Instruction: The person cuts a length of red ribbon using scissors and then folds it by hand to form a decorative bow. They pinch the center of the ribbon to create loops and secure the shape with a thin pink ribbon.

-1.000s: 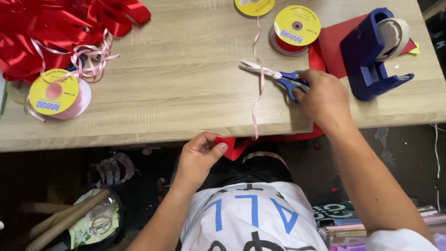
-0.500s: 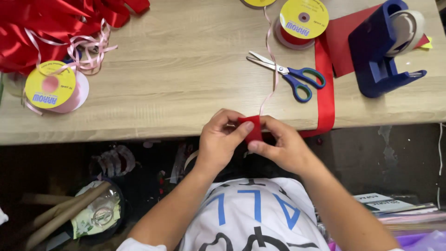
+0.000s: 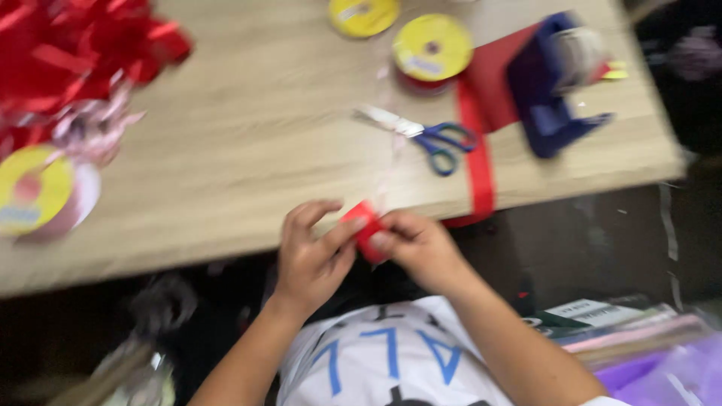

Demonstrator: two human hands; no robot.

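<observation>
Both hands meet at the table's near edge, pinching a small folded piece of red ribbon [image 3: 364,228]. My left hand [image 3: 312,256] grips its left side and my right hand [image 3: 420,248] its right side. A thin pink ribbon [image 3: 388,162] runs from the red piece up across the table. Blue-handled scissors [image 3: 425,137] lie on the wood beyond the hands, untouched. The view is blurred by motion.
The wooden table [image 3: 248,128] bears a heap of red ribbon [image 3: 71,53] at far left, a yellow-labelled spool [image 3: 37,192], two more spools [image 3: 430,49] at the back, a blue tape dispenser [image 3: 560,83] and a red ribbon strip [image 3: 477,162] hanging over the edge.
My right hand let go of the scissors, left them on the table and joined the left hand on the red ribbon piece. The camera has swung, so the scene now looks tilted and blurred.
</observation>
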